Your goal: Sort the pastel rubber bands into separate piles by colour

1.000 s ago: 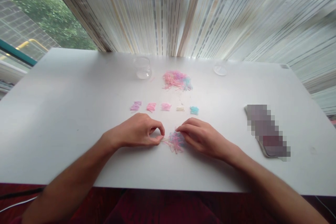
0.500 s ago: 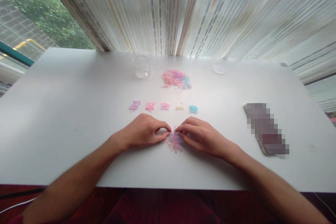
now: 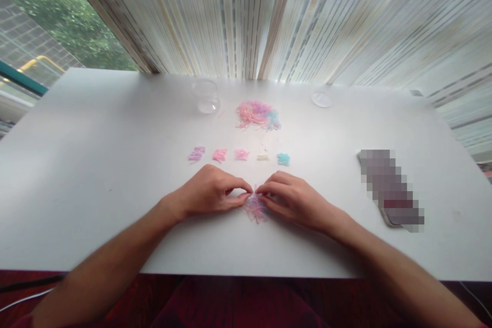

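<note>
A small loose pile of thin pastel strands [image 3: 257, 212], pink, lilac and pale blue, lies on the table between my hands. My left hand [image 3: 215, 188] reaches in from the left, thumb and forefinger pinched at the pile's upper edge. From the right, my right hand [image 3: 294, 196] bends its fingers over the same edge, fingertips close to the left ones. Whatever the fingertips hold is too small to make out. Beyond them runs a row of sorted little bundles: purple [image 3: 197, 154], bright pink [image 3: 220, 155], pale pink [image 3: 242, 155], cream [image 3: 263, 158] and turquoise [image 3: 283, 159].
Farther back on the white table [image 3: 115, 225] lies a larger mixed pile of strands [image 3: 258, 115]. A clear round container [image 3: 206, 97] stands to its left, and a clear lid [image 3: 321, 99] lies to its right. A blurred-out phone [image 3: 390, 189] rests at the right.
The left fingertips have shifted slightly to the right, closer to the right fingertips over the pile. The right hand and the bundles look nearly the same.
</note>
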{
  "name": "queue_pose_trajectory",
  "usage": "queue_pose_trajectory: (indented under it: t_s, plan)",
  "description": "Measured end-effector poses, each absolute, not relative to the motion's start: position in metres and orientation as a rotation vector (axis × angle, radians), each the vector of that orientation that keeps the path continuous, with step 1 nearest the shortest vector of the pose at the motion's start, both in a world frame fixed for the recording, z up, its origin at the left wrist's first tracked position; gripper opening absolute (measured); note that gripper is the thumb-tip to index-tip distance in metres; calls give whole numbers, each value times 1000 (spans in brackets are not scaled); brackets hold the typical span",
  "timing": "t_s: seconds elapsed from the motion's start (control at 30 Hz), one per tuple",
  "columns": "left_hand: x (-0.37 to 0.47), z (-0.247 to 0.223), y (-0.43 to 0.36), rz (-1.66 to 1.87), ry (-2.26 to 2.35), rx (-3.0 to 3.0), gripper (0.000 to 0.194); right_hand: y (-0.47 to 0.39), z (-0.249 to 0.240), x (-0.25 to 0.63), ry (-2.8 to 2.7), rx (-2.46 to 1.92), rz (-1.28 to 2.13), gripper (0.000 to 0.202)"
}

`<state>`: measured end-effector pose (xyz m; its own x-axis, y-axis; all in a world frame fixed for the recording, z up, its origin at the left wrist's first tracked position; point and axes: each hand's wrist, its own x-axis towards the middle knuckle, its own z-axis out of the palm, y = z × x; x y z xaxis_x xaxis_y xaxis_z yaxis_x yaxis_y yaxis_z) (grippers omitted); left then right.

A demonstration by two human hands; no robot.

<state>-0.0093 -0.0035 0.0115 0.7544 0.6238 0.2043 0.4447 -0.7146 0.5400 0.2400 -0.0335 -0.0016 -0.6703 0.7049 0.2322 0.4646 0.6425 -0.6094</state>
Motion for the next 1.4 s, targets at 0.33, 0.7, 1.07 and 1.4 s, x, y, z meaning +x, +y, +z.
queue_pose_trajectory:
  t_s: [0.33, 0.7, 1.07, 1.4]
  plan:
    - [-12, 19, -2, 525, 813, 2443, 16, -34, -2, 239, -2406, -914, 740, 13]
    - [-18, 18, 2, 471, 759, 2377, 13, -33, -4, 239, -2405, -899, 764, 14]
    - [-19, 17, 3, 414, 775, 2316, 13, -35, -2, 239, -2418, -889, 762, 17]
    - [-20, 19, 4, 454, 771, 2306, 11, -35, -4, 239, -2435, -895, 761, 22]
